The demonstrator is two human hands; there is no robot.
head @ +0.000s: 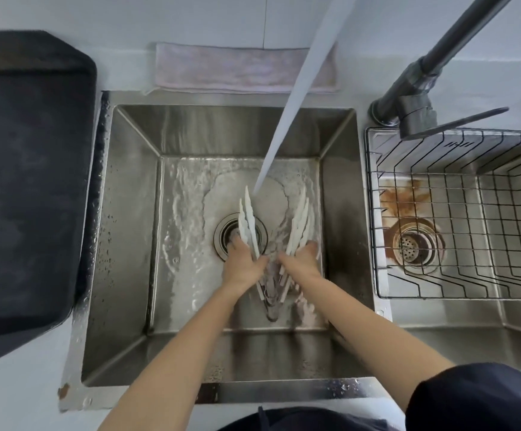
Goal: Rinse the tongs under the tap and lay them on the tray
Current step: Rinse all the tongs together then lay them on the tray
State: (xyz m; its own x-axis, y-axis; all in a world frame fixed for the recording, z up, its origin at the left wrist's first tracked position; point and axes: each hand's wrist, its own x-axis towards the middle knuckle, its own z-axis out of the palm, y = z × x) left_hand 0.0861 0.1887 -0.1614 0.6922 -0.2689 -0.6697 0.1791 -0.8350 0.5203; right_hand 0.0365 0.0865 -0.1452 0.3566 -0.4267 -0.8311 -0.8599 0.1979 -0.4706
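Note:
Several white-tipped tongs (248,217) with metal handles lie spread like a fan low in the steel sink (122,213), joined ends toward me. My left hand (243,264) grips the left arms, and my right hand (302,259) grips the right arms (299,219). A stream of water (287,104) from the tap falls between the white tips, just above the drain (226,233). The black tray (26,181) lies on the counter left of the sink.
The dark tap (414,88) rises at the back right with its lever pointing right. A wire basket (458,213) sits in a second, rust-stained basin on the right. A folded pale cloth (243,68) lies behind the sink.

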